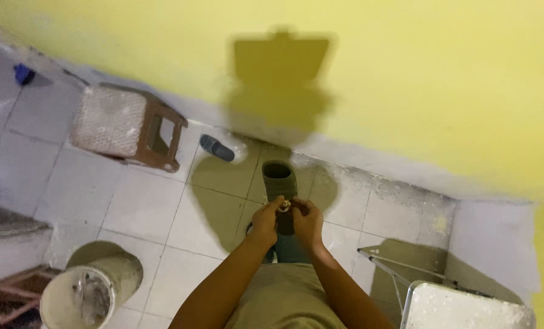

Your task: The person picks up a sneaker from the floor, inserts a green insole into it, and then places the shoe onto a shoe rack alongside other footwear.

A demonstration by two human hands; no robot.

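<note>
We note a small pale object (pixel 286 205) pinched between the fingertips of both hands, held in front of the person's body, above the floor; it is too small for us to identify its kind. The left hand (pixel 264 220) has its fingers curled narrowly, thumb and forefinger closed on the near-left edge of the object. The right hand (pixel 307 219) mirrors it, fingers bent inward and gripping the object's right side. The two hands sit just beside each other, fingertips almost touching over the object.

Directly below the hands we observe a dark grey slipper (pixel 279 180) on the person's foot, toe pointing toward the wall. A second slipper (pixel 216 148), dark blue-grey, lies apart to the left at the base of the yellow wall (pixel 418 79). Further left stands a brown stool (pixel 132 127) with a pale, textured seat. The floor (pixel 144 207) is of pale tiles. At lower left we record a stained white bucket (pixel 80 295). At lower right stands a white speckled surface on a metal frame (pixel 467 304). A small blue item (pixel 23 74) rests at far upper left.
</note>
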